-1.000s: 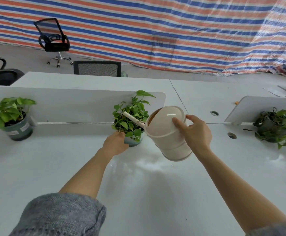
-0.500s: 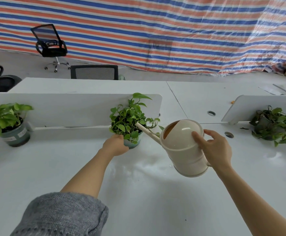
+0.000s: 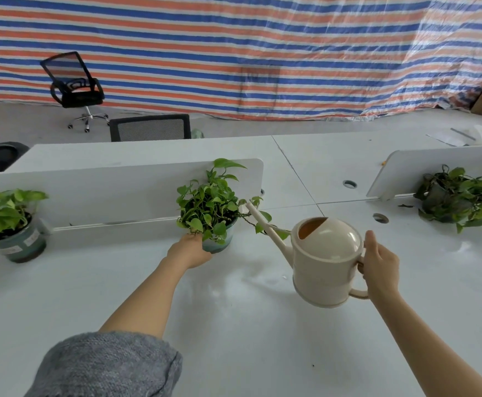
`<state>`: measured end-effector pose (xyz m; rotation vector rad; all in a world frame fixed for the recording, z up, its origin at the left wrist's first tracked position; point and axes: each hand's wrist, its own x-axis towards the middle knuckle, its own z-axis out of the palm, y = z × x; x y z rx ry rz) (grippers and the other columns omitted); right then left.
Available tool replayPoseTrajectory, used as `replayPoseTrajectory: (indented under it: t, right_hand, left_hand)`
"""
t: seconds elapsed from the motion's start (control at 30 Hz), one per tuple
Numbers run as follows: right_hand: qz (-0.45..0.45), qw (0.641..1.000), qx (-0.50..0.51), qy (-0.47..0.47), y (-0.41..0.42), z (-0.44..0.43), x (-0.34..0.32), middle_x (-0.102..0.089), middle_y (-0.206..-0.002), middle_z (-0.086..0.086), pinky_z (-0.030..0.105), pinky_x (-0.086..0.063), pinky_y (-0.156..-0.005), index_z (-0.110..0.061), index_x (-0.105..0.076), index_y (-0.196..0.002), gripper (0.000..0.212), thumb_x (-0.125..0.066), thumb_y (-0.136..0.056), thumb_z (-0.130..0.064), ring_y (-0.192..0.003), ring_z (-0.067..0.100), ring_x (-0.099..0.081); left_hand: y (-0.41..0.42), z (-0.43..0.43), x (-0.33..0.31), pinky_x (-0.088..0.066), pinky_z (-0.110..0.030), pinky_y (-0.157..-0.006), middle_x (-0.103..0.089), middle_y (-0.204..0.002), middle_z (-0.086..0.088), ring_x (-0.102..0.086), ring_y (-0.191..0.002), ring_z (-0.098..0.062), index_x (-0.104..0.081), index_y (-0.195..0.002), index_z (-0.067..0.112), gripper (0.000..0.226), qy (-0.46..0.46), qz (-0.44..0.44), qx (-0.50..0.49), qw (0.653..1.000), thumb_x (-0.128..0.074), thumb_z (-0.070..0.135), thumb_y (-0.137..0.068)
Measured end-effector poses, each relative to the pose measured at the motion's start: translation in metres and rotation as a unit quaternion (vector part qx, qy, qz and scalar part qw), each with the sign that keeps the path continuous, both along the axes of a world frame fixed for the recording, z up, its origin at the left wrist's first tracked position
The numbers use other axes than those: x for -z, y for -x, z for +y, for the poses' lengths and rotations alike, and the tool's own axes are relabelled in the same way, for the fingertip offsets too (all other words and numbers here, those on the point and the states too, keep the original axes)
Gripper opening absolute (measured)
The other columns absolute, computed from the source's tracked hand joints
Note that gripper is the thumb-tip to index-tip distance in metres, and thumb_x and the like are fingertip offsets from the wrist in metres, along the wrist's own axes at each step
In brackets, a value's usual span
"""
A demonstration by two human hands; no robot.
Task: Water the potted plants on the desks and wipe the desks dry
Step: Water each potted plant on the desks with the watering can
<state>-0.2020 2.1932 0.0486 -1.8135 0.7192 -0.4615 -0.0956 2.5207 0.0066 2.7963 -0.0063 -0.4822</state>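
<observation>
A cream watering can [image 3: 324, 267] hangs above the white desk [image 3: 234, 339], nearly upright, its thin spout pointing up-left toward the middle potted plant [image 3: 211, 207]. My right hand [image 3: 380, 267] grips the can's handle. My left hand [image 3: 189, 250] holds the front of the middle plant's teal pot. Another potted plant [image 3: 7, 222] stands at the far left. A third, darker plant [image 3: 457, 199] sits at the right. A faint wet sheen lies on the desk between my arms.
Low white divider panels [image 3: 105, 193] run behind the plants. Cable holes [image 3: 380, 217] dot the desk near the right divider. Black office chairs [image 3: 73, 90] stand beyond the desks, before a striped tarp wall. Papers [image 3: 449, 137] lie at the far right.
My right hand has drawn the watering can back to the right and tipped it upright, so its spout has left the middle plant. My left hand stays on the pot.
</observation>
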Motion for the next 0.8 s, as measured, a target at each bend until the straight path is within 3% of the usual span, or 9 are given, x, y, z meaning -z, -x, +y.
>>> replayPoseTrajectory:
  t: [0.1,0.27,0.57,0.8]
  right_hand:
    - [0.012,0.999,0.013,-0.038,0.005,-0.012,0.019,-0.04,-0.062,0.013,0.036,-0.035,-0.064,0.017,-0.052,-0.088,0.066,-0.037,-0.091,-0.048,-0.058,0.025,-0.041]
    - [0.014,0.993,0.047,-0.108,0.017,-0.025,0.036,-0.042,-0.056,0.006,0.031,-0.036,-0.055,-0.01,-0.059,-0.096,0.045,-0.031,-0.094,-0.045,-0.051,0.02,-0.041]
    - [-0.011,0.975,0.112,-0.192,0.028,-0.039,0.063,-0.037,-0.058,0.006,0.031,-0.029,-0.051,-0.006,-0.055,-0.099,0.047,-0.027,-0.093,-0.044,-0.05,0.021,-0.032]
    - [0.015,0.984,0.11,-0.138,0.031,-0.039,0.069,-0.045,-0.055,0.01,0.033,-0.035,-0.059,-0.007,-0.058,-0.089,0.053,-0.023,-0.094,-0.046,-0.052,0.025,-0.042]
  left_hand:
    - [-0.002,0.001,0.0,-0.041,-0.038,-0.103,-0.038,-0.144,-0.009,-0.041,-0.129,-0.027,-0.032,-0.142,0.017,0.062,0.001,-0.001,0.003,1.0,-0.05,0.033,-0.084]
    - [-0.003,-0.002,-0.001,-0.036,-0.038,-0.109,-0.027,-0.153,-0.01,-0.032,-0.138,-0.027,-0.02,-0.147,0.013,0.072,-0.021,0.015,0.003,1.0,-0.049,0.037,-0.086]
    - [-0.004,-0.006,-0.003,-0.031,-0.037,-0.113,-0.018,-0.156,-0.009,-0.025,-0.142,-0.027,-0.014,-0.149,0.012,0.074,-0.041,0.04,0.003,0.998,-0.048,0.032,-0.087]
    - [-0.004,-0.006,-0.004,-0.032,-0.039,-0.112,-0.017,-0.157,-0.008,-0.027,-0.141,-0.028,-0.014,-0.149,0.012,0.075,-0.029,0.049,-0.006,0.998,-0.05,0.032,-0.086]
